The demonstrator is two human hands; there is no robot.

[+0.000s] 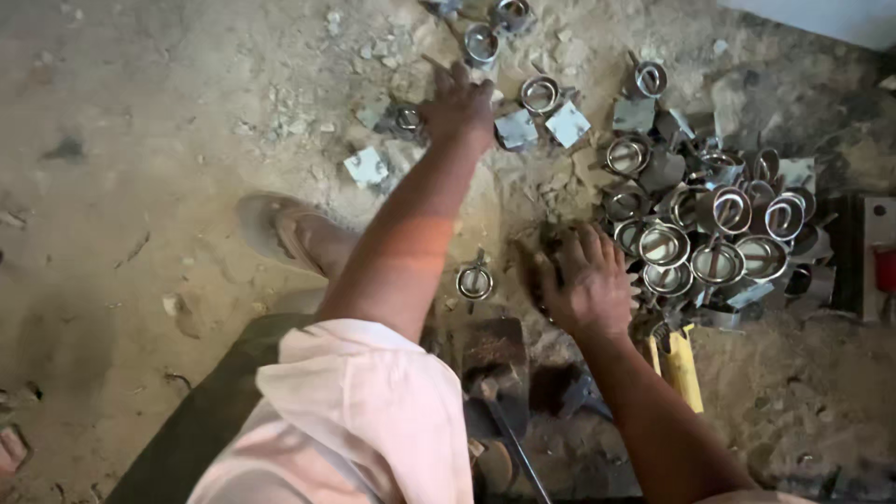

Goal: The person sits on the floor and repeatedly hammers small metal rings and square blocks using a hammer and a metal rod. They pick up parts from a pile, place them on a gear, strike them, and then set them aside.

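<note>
My left hand reaches far forward, palm down with fingers spread, over scattered metal parts on the dirt floor. It touches or hovers by a small square plate and a ring part. My right hand rests palm down on a dark lump at the left edge of a heap of metal ring parts. Whether anything is under its palm is hidden. A lone ring part lies between my arms.
A hammer lies near my knee, with its handle running toward me. A yellow-handled tool pokes out under the heap. My sandalled foot is at the left. A red-and-grey object sits at the right edge. More ring parts lie at the top.
</note>
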